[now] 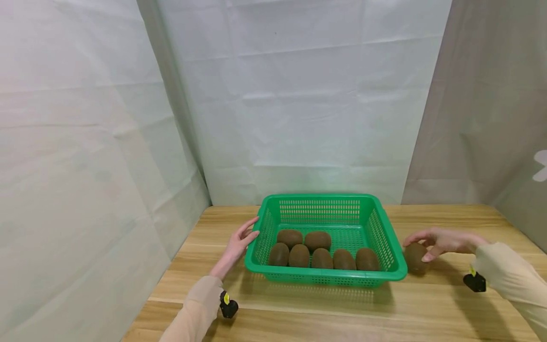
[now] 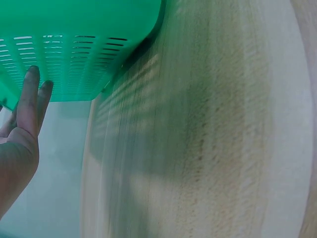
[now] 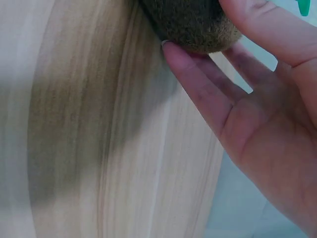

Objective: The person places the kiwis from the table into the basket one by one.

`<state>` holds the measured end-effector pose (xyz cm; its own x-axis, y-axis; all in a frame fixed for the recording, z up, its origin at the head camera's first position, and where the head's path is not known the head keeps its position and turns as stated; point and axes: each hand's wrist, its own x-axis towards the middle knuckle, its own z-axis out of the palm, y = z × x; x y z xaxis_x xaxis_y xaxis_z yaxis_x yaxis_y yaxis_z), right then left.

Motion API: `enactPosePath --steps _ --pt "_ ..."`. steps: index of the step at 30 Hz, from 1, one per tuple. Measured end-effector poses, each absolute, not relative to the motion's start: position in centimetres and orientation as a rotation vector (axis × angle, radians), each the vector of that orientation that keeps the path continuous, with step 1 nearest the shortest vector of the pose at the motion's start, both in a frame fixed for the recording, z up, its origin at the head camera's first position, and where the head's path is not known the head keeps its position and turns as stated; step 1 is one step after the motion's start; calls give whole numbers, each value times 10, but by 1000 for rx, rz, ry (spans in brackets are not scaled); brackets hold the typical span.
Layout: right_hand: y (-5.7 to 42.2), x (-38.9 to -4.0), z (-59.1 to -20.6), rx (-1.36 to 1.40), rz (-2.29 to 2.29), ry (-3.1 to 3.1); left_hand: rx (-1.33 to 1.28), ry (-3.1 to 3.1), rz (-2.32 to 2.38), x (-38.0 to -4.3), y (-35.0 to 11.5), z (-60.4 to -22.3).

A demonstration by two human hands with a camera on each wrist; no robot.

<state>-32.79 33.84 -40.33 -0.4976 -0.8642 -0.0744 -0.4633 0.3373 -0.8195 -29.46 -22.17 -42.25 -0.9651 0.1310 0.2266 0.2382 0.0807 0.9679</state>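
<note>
My right hand holds a brown fuzzy kiwi just outside the right side of a green plastic basket. In the right wrist view, the fingers and thumb of that hand are round the kiwi. My left hand touches the basket's left side near the rim, its fingers fairly straight. The left wrist view has fingertips against the slotted outer wall; its thumb is hidden there. Inside the basket, several kiwis lie in a front row, with two more kiwis behind them.
The basket stands on a wood-grain table. A pale cloth curtain hangs behind the table, and another pale curtain hangs along the left. Black wrist cameras are worn on both wrists.
</note>
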Motion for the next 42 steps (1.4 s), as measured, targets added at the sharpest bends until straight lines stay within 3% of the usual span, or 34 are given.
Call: enactPosePath --steps 18,32,42 --pt "344 -318 -406 -864 -1262 2244 -401 -2175 -2158 -293 -221 -423" --pt "339 -307 -389 -502 -1663 2451 -343 -2257 -2058 -294 -220 -421" --pt "320 -303 -367 -422 -1784 2465 -352 -2270 -2100 -287 -220 -410"
